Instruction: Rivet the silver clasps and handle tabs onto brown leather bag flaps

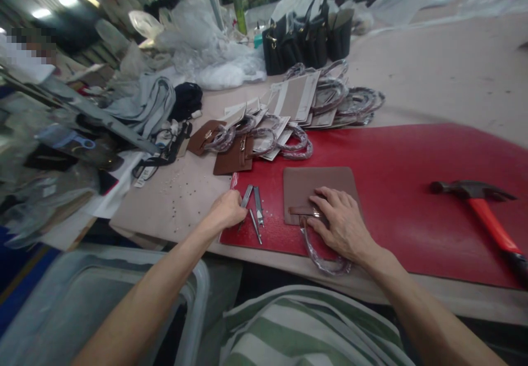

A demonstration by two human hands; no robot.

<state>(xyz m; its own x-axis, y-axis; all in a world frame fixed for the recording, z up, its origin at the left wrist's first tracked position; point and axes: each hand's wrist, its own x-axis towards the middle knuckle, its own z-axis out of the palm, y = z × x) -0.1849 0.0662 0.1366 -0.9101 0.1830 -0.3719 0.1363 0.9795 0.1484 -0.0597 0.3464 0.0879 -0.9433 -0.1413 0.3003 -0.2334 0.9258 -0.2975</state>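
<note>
My left hand is closed, its fingers pinched on a slim metal tool at the left edge of the red mat. Beside it lie a second flat metal tool and a thin metal rod. My right hand rests on a brown leather panel, fingers spread, with thumb and forefinger either side of a small metal fitting on its strap. A handle wrapped in clear plastic loops from the panel toward me, partly under the hand.
A hammer with a red grip lies at right on the red mat. Stacked panels with wrapped handles and black bags stand beyond. Small bits dot the table at left, above a grey plastic bin. Other people are in the background.
</note>
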